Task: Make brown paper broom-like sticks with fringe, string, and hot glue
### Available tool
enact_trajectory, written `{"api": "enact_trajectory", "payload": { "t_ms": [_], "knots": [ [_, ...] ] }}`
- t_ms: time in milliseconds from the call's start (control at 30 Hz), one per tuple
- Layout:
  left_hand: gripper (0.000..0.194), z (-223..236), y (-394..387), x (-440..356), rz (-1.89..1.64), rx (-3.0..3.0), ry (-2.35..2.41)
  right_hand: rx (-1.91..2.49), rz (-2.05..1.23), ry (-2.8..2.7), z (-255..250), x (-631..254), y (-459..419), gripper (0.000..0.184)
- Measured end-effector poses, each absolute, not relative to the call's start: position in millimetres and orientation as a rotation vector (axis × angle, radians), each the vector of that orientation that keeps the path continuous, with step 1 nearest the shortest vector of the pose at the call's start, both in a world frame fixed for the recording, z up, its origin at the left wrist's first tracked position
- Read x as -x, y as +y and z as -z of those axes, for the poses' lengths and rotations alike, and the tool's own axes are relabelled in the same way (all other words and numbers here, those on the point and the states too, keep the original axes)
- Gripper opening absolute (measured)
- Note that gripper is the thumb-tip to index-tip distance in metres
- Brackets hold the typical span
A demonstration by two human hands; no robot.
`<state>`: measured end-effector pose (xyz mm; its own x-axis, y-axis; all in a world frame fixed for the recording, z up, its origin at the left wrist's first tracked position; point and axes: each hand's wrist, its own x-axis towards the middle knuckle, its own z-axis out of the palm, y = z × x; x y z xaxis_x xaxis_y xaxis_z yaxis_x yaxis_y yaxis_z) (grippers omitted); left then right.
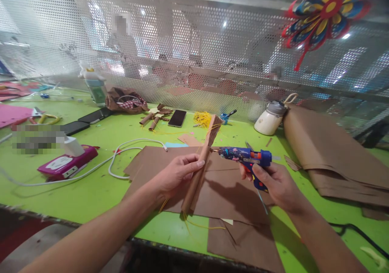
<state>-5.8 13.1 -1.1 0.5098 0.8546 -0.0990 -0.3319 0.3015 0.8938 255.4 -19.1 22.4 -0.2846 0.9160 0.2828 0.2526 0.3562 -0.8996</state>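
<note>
My left hand (182,173) is closed on a long brown paper roll (197,180), tilted, with a fringed upper end and yellow string coming from both ends. A blue glue gun (243,155), its body smeared with dried bits, is in the grip of my right hand (275,182). Its nozzle points left and sits against or very close to the roll's edge; I cannot tell whether it touches. Beneath both hands lie brown paper sheets (234,196) on the green table (100,200).
Behind the work are a phone (177,118), yellow string (202,119), finished-looking paper rolls (156,117) and a brown cloth bag (126,100). A white bottle (270,118) and folded brown paper (337,155) stand right. A purple power strip (68,162) with a white cable (114,159) lies left.
</note>
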Motion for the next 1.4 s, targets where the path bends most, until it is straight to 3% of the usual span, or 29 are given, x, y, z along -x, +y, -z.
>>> {"api": "enact_trajectory", "payload": {
  "t_ms": [1400],
  "knots": [
    [0.024, -11, 6, 2, -0.892, -0.844, 0.646, 1.022, -0.987, -1.733, -19, -257, -18, 0.028]
  ]
}}
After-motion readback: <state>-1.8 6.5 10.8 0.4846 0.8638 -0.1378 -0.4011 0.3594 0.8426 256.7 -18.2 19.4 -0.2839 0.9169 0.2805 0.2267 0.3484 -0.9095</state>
